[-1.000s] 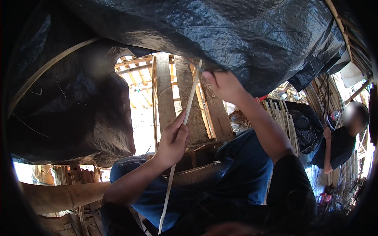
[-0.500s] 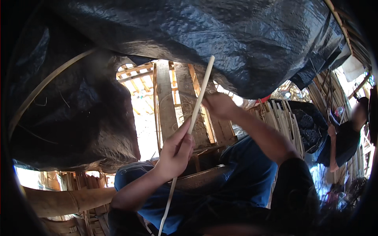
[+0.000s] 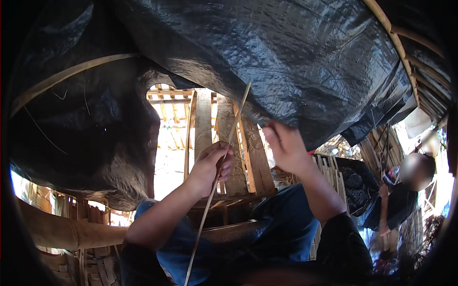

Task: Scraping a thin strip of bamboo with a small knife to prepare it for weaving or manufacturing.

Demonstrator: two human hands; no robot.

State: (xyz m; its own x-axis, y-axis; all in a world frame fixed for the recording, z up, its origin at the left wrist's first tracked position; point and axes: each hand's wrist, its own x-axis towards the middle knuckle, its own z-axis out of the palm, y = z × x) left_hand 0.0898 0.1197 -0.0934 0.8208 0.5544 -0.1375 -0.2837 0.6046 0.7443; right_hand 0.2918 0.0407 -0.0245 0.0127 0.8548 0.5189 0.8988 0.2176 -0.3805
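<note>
My left hand [image 3: 208, 168] is closed round a long, thin bamboo strip [image 3: 204, 217], pinching it between thumb and fingers. The strip slants from its tip above the hand down past my lap to the lower edge. To the right, apart from the strip, my right hand [image 3: 289, 148] is closed on a knife; its greyish blade [image 3: 256, 117] points toward the strip and is smeared by motion. The handle is hidden in my fist.
Black plastic sheeting [image 3: 267, 52] hangs overhead and at the left. Wooden planks [image 3: 226, 143] stand beyond my hands. A thick bamboo pole [image 3: 90, 234] runs at lower left. Bamboo slats [image 3: 329, 174] and another person in dark clothes [image 3: 392, 207] are at the right.
My right hand has moved rightward, away from the strip. The strip has turned in my left hand and now shows a narrower side. The whole view has shifted slightly.
</note>
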